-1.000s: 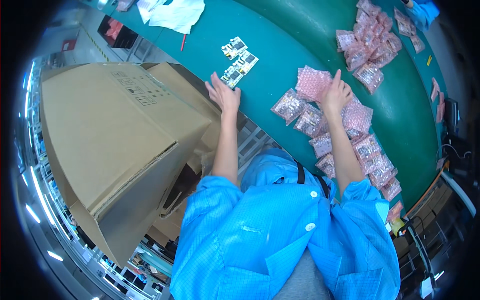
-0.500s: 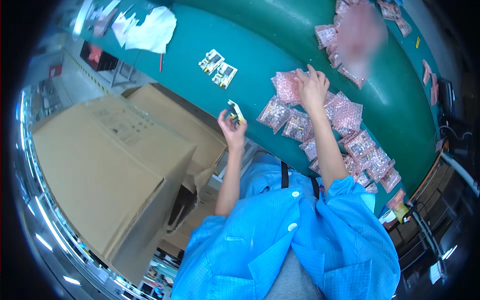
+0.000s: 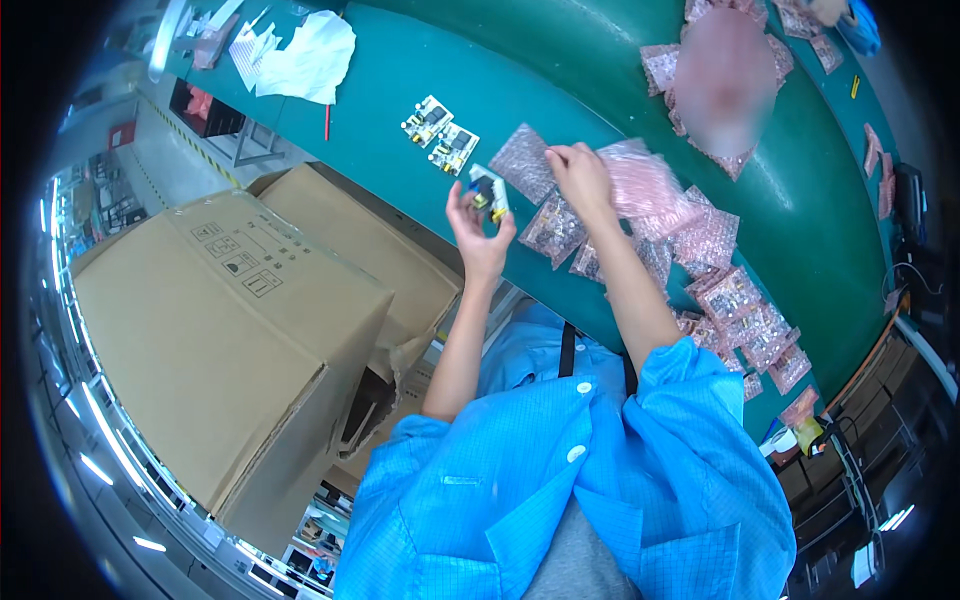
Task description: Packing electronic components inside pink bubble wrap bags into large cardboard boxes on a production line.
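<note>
Circuit board: the circuit board point(image 3: 489, 188) is tilted in yr L hand, just R of + a bit nearer you than the board pair point(image 3: 454, 148), yr landmark.
L hand: yr left hand point(image 3: 481, 236) grasps that board btwn thumb + fingers.
Bubble bag: pinkish bubble bag point(image 3: 522, 163), R of the board pair; can't tell if it touches the table.
R hand: yr right hand point(image 3: 582, 180) pinches the bag's R edge.
Bag stack: pink bubble-bag stack point(image 3: 645, 188), blurred, farther R of the pair, past yr R hand.
Bagged boards: pink bagged boards point(image 3: 728, 298), overlapping, R of the pair + twd you.
Table: green tabletop point(image 3: 375, 160) under the pair.
Pen-like stick: red stick point(image 3: 327, 121), L of the pair.
White sheet: crumpled white sheet point(image 3: 312, 60), L of + beyond the pair.
Carton: big brown carton point(image 3: 220, 330), L of the pair, nearer you.
Co-worker: blue sleeve point(image 3: 860, 30), far R of + beyond the pair.
</note>
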`<move>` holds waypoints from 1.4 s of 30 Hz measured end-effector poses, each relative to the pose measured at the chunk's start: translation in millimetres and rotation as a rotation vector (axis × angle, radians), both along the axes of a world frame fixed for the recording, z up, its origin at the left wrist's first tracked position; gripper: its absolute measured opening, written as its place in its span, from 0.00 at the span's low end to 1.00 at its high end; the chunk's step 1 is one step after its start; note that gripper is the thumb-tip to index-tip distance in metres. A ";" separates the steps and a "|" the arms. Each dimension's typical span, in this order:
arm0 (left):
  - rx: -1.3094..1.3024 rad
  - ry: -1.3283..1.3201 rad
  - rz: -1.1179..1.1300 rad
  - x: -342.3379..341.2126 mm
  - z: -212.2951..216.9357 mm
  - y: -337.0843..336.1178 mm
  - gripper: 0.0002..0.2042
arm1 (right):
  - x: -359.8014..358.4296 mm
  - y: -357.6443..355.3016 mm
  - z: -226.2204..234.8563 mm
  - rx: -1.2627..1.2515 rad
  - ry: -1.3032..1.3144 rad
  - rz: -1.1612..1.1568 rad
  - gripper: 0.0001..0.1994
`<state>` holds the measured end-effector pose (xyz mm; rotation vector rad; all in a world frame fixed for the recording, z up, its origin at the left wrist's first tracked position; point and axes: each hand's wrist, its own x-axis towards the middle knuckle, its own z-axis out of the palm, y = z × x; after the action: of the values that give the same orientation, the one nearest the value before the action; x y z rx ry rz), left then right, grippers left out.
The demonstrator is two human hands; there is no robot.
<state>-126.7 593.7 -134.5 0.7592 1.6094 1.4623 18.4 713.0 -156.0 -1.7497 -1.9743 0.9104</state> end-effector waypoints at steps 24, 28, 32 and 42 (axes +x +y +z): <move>-0.177 0.678 -0.044 42.9 -20.4 78.1 0.44 | 15.7 22.4 6.5 -0.814 0.818 0.006 0.27; -0.222 0.726 -0.191 56.2 -22.0 80.4 0.47 | 21.2 12.9 -5.2 -0.548 0.942 -0.121 0.32; -0.042 0.709 -0.491 56.0 -19.3 75.7 0.51 | 44.1 24.8 -4.8 -0.670 0.804 -0.182 0.30; -0.158 1.195 -0.741 24.1 -21.9 107.8 0.16 | 91.9 20.9 -15.9 -0.348 0.498 -0.198 0.32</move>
<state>-102.5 701.4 -156.4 2.0787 1.8335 0.2562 110.2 733.9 -172.0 -1.6373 -1.3628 1.5107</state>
